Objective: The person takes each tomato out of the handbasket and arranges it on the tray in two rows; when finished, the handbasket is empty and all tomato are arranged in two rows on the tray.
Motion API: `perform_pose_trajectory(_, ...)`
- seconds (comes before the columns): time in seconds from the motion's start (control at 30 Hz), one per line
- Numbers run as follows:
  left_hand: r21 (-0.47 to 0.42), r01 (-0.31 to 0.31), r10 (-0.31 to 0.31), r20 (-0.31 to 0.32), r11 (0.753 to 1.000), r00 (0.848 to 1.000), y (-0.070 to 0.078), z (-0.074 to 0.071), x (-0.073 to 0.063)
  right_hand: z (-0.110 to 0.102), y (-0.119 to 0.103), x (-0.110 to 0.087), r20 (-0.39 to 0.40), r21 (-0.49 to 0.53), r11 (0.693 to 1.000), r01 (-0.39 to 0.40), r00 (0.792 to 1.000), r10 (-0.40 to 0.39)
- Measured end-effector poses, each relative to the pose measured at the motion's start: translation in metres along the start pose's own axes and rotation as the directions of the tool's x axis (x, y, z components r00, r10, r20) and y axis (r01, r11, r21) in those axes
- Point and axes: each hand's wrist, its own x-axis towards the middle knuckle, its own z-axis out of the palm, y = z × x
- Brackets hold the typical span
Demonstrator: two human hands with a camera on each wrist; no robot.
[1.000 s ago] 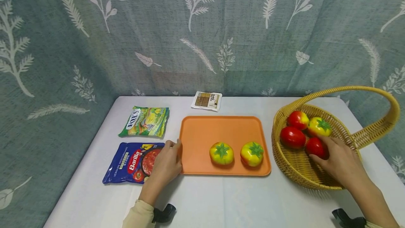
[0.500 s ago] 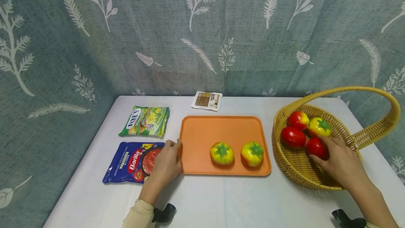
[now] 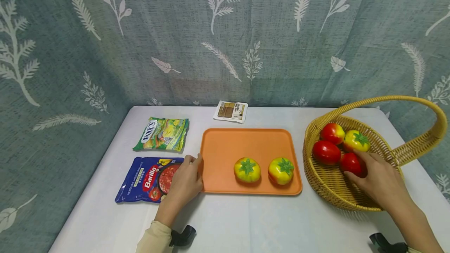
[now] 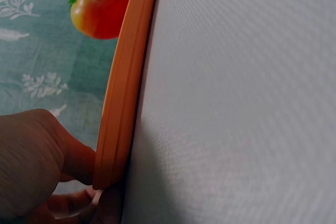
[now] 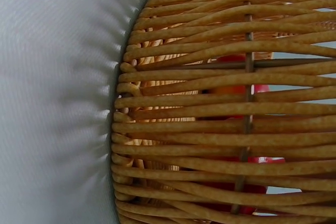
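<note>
Basket handle (image 3: 390, 100) arches over tomatoes (image 3: 339, 147); tray back half (image 3: 246, 141) bare.

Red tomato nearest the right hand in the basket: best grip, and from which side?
Take the red tomato round its widest part, coming from above: the basket wall blocks a side approach. The right hand already rests on it from the near side.

Red tomato (image 3: 351, 163) in wicker basket (image 3: 323, 184); orange tray (image 3: 242, 145) flat on table.
</note>
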Motion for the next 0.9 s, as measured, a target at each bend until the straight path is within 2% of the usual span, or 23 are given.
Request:
perform_pose_trajectory(0.33,0.001,0.007,-0.007,0.005,1.0,1.0,0.0002,-0.0001,-0.0011,-0.0019,-0.0033,-0.0052,-0.071,0.003,1.0,0.03,0.997,-0.03)
perform_pose_trajectory(0.9,-0.002,-0.002,0.002,-0.011,1.0,1.0,0.0001,0.0007,-0.002,-0.0045,-0.0041,-0.0087,-0.088,0.019,0.999,0.033,0.996,-0.031)
